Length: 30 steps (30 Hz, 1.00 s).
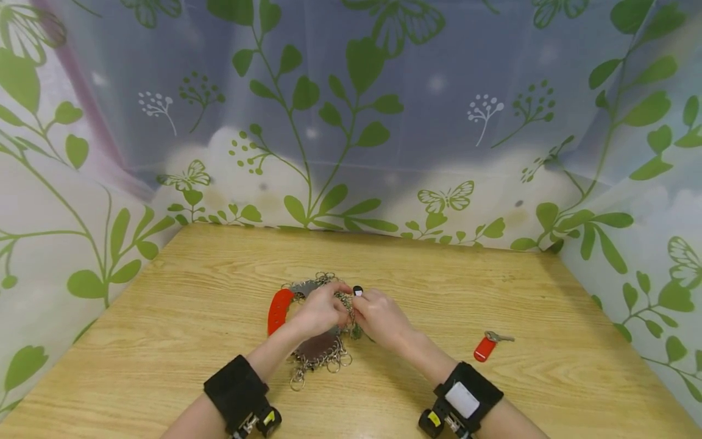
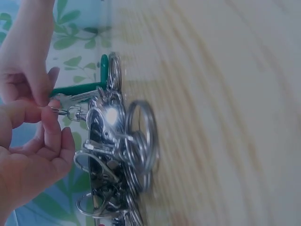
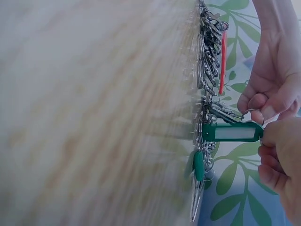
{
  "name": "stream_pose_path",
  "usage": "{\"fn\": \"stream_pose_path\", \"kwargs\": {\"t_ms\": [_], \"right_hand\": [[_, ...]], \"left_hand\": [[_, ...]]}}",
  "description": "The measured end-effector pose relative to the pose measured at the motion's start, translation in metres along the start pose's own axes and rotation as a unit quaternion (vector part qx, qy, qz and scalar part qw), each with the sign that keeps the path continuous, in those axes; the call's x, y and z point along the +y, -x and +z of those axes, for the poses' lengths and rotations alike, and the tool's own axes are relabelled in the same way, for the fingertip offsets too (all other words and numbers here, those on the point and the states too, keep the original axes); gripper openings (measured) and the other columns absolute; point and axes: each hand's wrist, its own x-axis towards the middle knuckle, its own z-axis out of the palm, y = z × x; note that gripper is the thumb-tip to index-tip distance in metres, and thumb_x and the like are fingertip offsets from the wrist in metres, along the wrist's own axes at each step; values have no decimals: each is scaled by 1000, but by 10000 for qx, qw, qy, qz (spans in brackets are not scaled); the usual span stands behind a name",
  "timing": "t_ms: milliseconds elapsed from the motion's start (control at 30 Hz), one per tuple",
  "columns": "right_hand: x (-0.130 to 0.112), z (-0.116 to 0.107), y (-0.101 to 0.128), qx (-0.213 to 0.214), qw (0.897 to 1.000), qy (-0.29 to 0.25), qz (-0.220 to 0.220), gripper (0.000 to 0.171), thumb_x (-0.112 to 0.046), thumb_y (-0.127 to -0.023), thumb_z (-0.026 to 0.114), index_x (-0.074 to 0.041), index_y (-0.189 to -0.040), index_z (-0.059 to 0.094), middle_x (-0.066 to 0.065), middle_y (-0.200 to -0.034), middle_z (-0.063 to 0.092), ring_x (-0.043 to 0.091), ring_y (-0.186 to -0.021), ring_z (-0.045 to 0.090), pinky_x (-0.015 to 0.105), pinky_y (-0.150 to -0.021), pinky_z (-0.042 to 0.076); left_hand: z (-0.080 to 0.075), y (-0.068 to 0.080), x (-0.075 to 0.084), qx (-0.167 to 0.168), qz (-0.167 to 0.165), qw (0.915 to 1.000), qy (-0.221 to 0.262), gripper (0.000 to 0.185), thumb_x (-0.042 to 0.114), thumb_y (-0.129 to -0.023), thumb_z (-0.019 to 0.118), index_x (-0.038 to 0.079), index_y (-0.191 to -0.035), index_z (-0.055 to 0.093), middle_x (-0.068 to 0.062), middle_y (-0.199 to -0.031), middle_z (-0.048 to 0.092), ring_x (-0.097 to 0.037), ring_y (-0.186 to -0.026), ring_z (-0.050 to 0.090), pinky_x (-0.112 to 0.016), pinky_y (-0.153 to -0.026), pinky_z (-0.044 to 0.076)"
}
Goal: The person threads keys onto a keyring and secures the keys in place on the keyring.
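Fingers of the left hand (image 1: pixel 323 311) pinch a metal key ring (image 3: pixel 251 110), and just to their right a green key tag (image 3: pixel 234 132) hangs, long axis pointing down toward the worktop (image 1: pixel 439 268), its top end pinched by the nearer right hand (image 1: pixel 382 315).

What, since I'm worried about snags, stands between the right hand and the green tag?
Nothing visible: in the right wrist view, the right hand meets one end of the green tag. A metal ring, held by the left hand, curves close beside that end; the ring pile shows at the other.
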Motion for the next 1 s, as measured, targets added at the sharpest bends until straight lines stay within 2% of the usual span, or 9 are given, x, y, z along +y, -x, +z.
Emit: {"fn": "stream_pose_path", "kwargs": {"t_ms": [133,333,533,767,867,1000], "right_hand": [[1,0,0,-24,10000,10,-43,20,3,-76,69,-7,-68,54,1,-65,55,14,-61,52,23,-57,43],[3,1,0,83,9989,255,-376,18,0,-73,72,-7,-71,56,2,-65,53,14,-62,51,24,-58,43],[3,2,0,122,9971,457,-594,19,-3,-72,74,-7,-72,56,2,-66,53,14,-62,50,24,-58,42],[2,2,1,113,9922,946,-802,17,-6,-71,76,-6,-75,60,5,-69,56,16,-64,53,24,-60,45],[1,1,1,124,9912,999,-859,17,-6,-73,76,-7,-74,59,5,-70,56,16,-65,53,23,-58,44],[3,2,2,214,9908,953,-934,17,-4,-73,76,-6,-74,59,5,-70,56,15,-64,52,21,-57,43]], "left_hand": [[-1,1,0,3,45,10000,9,52,-12,-75,54,-2,-126,46,-13,-69,64,-26,-60,54,-28,-52,32],[-1,2,2,-7,56,10000,67,50,-11,-76,54,-2,-125,46,-13,-70,64,-15,-52,46,-27,-52,32],[-1,3,2,-13,92,9998,158,50,-12,-74,53,-3,-123,47,-12,-66,62,-12,-46,36,-27,-50,29],[-1,2,-1,-80,85,9991,399,51,-12,-75,54,-5,-124,46,-9,-66,62,-17,-52,46,-27,-50,30],[-2,1,-2,-107,86,9983,571,49,-12,-76,54,-6,-124,46,-9,-68,64,-18,-56,53,-28,-52,36],[-3,2,1,-113,28,9973,723,46,-12,-79,54,-6,-124,46,-11,-71,64,-22,-61,59,-37,-62,46]]}}
